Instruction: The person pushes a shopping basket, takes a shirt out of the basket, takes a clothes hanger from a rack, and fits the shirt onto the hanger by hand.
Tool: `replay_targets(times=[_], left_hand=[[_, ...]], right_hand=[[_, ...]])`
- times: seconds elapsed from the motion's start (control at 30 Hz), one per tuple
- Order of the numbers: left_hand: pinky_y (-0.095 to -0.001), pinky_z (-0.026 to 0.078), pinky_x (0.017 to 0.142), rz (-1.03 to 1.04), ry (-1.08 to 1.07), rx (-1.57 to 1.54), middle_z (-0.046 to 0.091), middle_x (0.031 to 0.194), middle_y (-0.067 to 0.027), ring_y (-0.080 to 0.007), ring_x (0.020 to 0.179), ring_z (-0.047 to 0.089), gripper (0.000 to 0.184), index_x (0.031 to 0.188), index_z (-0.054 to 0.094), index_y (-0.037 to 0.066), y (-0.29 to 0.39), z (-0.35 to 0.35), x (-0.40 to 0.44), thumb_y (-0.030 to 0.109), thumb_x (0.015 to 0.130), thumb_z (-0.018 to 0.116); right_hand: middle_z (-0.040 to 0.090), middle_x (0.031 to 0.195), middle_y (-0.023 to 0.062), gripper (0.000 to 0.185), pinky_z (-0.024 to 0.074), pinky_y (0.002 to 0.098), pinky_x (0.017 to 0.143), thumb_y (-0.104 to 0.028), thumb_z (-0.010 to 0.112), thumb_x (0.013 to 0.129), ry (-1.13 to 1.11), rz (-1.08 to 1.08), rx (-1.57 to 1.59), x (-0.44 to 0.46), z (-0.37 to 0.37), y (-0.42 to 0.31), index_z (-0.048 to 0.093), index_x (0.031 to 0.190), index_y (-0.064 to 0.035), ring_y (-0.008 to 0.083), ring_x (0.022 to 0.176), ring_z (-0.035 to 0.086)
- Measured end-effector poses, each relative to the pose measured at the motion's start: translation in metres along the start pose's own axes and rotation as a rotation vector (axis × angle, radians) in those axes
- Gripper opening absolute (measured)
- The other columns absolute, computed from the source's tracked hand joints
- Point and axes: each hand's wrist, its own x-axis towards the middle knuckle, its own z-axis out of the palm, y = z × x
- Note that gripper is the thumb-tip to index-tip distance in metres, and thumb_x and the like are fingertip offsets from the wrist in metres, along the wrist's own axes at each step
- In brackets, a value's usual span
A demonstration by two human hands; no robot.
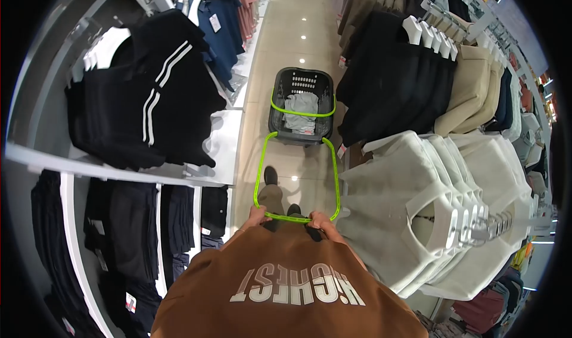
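Observation:
A dark grey shopping basket [274,122] stands on the floor ahead of me, with a folded grey garment [301,113] lying inside. Its long lime-green pull handle [337,177] reaches back towards my body. My left hand [257,215] is wrapped round the near left corner of that handle. Closed on the near bar further right is my right hand [320,220]. A second, shorter green carrying handle [292,113] lies across the basket's top. My shoes show on the floor below the handle.
Tiled aisle floor [292,37] runs forward between clothing racks. On the left hang black tops with white stripes [119,111], above shelves of folded dark trousers [137,231]. White shirts [393,207] and black garments [393,82] hang close on the right, bordering the aisle.

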Motion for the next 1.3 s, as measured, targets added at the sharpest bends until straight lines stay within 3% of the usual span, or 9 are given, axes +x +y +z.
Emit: replay_targets(times=[0.1, 0.27, 0.53, 0.7, 0.8, 0.93, 1.03, 1.13, 1.3], left_hand=[[-0.0309, 0.048, 0.039, 0.023, 0.013, 0.061, 0.059, 0.063, -0.0131, -0.0216, 0.052, 0.063, 0.013, 0.093, 0.052, -0.001, 0.022, 0.003, 0.024, 0.008, 0.083, 0.054], [-0.0269, 0.045, 0.038, 0.076, 0.000, -0.083, 0.060, 0.064, -0.0129, -0.0185, 0.048, 0.061, 0.015, 0.095, 0.053, -0.002, 0.087, 0.016, 0.078, 0.006, 0.082, 0.054], [-0.0261, 0.041, 0.033, -0.029, -0.131, 0.134, 0.059, 0.063, -0.0098, -0.0148, 0.042, 0.056, 0.013, 0.094, 0.054, 0.002, 0.248, 0.040, 0.121, 0.008, 0.083, 0.054], [-0.0265, 0.042, 0.033, -0.046, -0.111, 0.134, 0.058, 0.059, -0.0097, -0.0151, 0.040, 0.055, 0.012, 0.093, 0.055, 0.004, 0.302, 0.053, 0.156, 0.010, 0.083, 0.052], [-0.0271, 0.042, 0.032, -0.053, -0.160, 0.104, 0.057, 0.057, -0.0100, -0.0157, 0.040, 0.056, 0.012, 0.093, 0.054, 0.004, 0.332, 0.060, 0.177, 0.010, 0.084, 0.051], [-0.0278, 0.041, 0.032, -0.071, -0.088, 0.176, 0.058, 0.061, -0.0119, -0.0178, 0.040, 0.056, 0.012, 0.094, 0.052, 0.005, 0.368, 0.075, 0.212, 0.015, 0.087, 0.051], [-0.0283, 0.043, 0.034, -0.072, -0.139, 0.143, 0.058, 0.066, -0.0112, -0.0193, 0.044, 0.058, 0.017, 0.098, 0.050, 0.006, 0.403, 0.086, 0.247, 0.020, 0.088, 0.052], [-0.0297, 0.047, 0.038, -0.092, -0.029, 0.026, 0.057, 0.072, -0.0105, -0.0197, 0.050, 0.059, 0.022, 0.101, 0.049, 0.005, 0.470, 0.116, 0.267, 0.023, 0.089, 0.052], [-0.0313, 0.050, 0.041, -0.039, -0.052, 0.032, 0.055, 0.075, -0.0104, -0.0184, 0.052, 0.057, 0.025, 0.101, 0.047, 0.001, 0.560, 0.156, 0.339, 0.023, 0.090, 0.052]], right_hand=[[0.067, 0.106, 0.0164, 0.043, 0.0491, 0.0396, 0.087, -0.029, 0.066, 0.068, -0.170, 0.014, 0.075, 0.010, -0.035, -0.004, 0.067, 0.107, -0.0104, 0.0323, 0.102, 0.062], [0.067, 0.106, 0.0168, 0.044, 0.0495, 0.0401, 0.087, -0.031, 0.067, 0.069, -0.021, 0.063, 0.020, 0.059, -0.087, -0.023, 0.067, 0.107, -0.0102, 0.0321, 0.103, 0.062], [0.068, 0.100, 0.0180, 0.036, 0.0522, 0.0421, 0.083, -0.031, 0.064, 0.068, 0.138, 0.101, -0.146, 0.135, -0.205, -0.056, 0.070, 0.098, -0.0107, 0.0342, 0.096, 0.065], [0.068, 0.098, 0.0191, 0.035, 0.0526, 0.0419, 0.084, -0.028, 0.061, 0.068, 0.163, 0.144, -0.168, 0.169, -0.253, -0.075, 0.070, 0.096, -0.0085, 0.0345, 0.095, 0.065], [0.067, 0.106, 0.0193, 0.043, 0.0501, 0.0421, 0.089, -0.031, 0.066, 0.068, 0.134, 0.158, -0.133, 0.183, -0.287, -0.087, 0.068, 0.102, -0.0051, 0.0335, 0.100, 0.064], [0.067, 0.103, 0.0199, 0.036, 0.0507, 0.0429, 0.087, -0.028, 0.065, 0.070, 0.170, 0.122, -0.106, 0.220, -0.318, -0.087, 0.068, 0.097, -0.0041, 0.0342, 0.098, 0.065], [0.068, 0.098, 0.0195, 0.034, 0.0515, 0.0441, 0.085, -0.028, 0.065, 0.070, 0.177, 0.081, -0.122, 0.257, -0.366, -0.089, 0.070, 0.098, -0.0100, 0.0370, 0.095, 0.064], [0.067, 0.099, 0.0198, 0.034, 0.0510, 0.0454, 0.084, -0.028, 0.067, 0.070, 0.210, 0.058, -0.098, 0.292, -0.432, -0.100, 0.069, 0.099, -0.0109, 0.0386, 0.096, 0.063], [0.067, 0.101, 0.0214, 0.034, 0.0505, 0.0458, 0.084, -0.026, 0.063, 0.072, 0.194, 0.016, -0.067, 0.334, -0.539, -0.113, 0.069, 0.098, -0.0056, 0.0379, 0.098, 0.063]])
